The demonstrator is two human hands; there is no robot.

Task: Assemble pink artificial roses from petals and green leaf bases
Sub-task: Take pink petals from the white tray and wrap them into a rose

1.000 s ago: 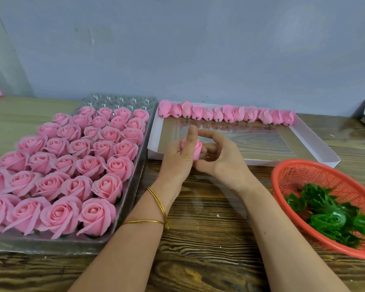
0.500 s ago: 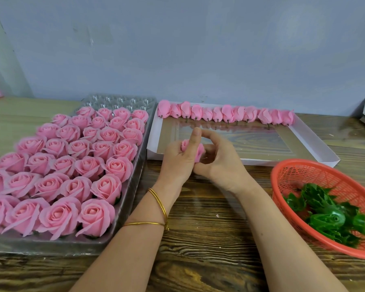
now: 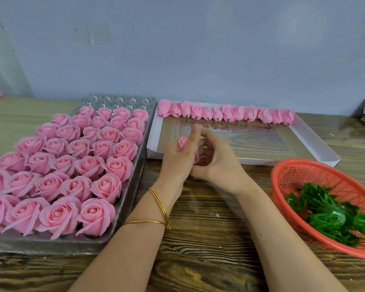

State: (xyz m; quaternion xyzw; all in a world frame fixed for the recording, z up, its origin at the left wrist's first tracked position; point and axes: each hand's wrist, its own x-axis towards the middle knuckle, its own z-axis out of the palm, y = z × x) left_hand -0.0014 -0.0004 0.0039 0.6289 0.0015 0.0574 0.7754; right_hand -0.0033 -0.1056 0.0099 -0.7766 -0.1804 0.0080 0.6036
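Rose bud (image 3: 183, 142) is held above the middle of the table (image 3: 198, 239), just before the near edge of the white box (image 3: 316, 144). It is gripped in the curled fingers of the left hand (image 3: 176, 161), forefinger raised. From the right, its outer petal is pinched by the curled, blurred right hand (image 3: 217, 163). Finished roses (image 3: 72, 165) are kept at the table's left edge, leaf bases (image 3: 325, 216) in the red basket (image 3: 299, 171) at its right edge.

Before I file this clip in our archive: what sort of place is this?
Likely a small handcraft assembly bench: a clear tray packed with finished pink roses, a white box lined with rose buds, a red basket of green leaf bases.
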